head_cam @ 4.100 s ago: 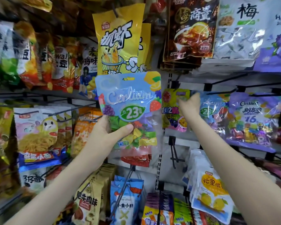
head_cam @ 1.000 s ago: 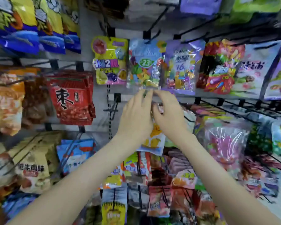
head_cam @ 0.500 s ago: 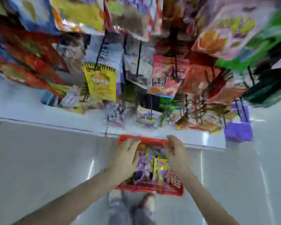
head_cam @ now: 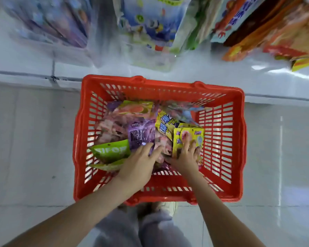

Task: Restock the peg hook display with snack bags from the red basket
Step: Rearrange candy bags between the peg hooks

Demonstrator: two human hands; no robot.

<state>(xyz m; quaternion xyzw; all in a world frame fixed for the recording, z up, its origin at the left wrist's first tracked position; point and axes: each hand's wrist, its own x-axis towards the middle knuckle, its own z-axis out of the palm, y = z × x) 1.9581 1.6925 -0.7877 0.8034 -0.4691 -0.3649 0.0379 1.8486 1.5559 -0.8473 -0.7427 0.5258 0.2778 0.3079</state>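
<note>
Hanging beyond red basket [head_cam: 161, 84]: blurry snack pkts [head_cam: 150, 24].

The hanging purple-blue snack bags [head_cam: 48, 20] are smeared past reading and, like the orange foil bags [head_cam: 275, 29], are cut off by the upper edge. In the red slatted plastic basket [head_cam: 237, 139], the left hand [head_cam: 139, 164] covers the near end of the purple foil bag [head_cam: 141, 134] at the middle. It also covers a corner of the green bag [head_cam: 111, 152] by the left wall, clipping its lettering. The right hand [head_cam: 185, 157] hides the near part of the yellow bag [head_cam: 189, 138]. Forearms mask the near rim. The pale shoe [head_cam: 168, 205] is half hidden under the near wall.
</note>
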